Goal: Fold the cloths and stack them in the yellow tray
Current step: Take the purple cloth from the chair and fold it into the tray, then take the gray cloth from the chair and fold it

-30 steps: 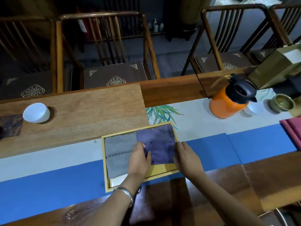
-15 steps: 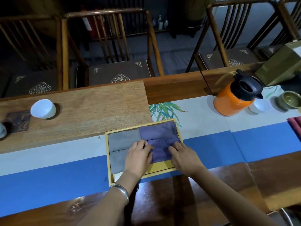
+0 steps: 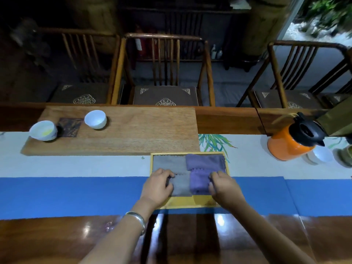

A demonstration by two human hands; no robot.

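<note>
The yellow tray lies on the blue and white table runner just in front of me. Inside it a folded grey cloth fills the left half and a folded purple cloth the right half, side by side. My left hand rests on the near left edge of the grey cloth with its fingers curled on it. My right hand pinches the near right edge of the purple cloth. The near strip of the tray floor is bare yellow.
A wooden board behind the tray carries two white cups and a dark coaster. An orange jug with a black lid and small bowls stand at the right. Wooden chairs line the far side.
Both hands slid toward the near edges of the cloths, the left from the purple cloth onto the grey one. The purple cloth looks more folded. My view swung left and tilted up.
</note>
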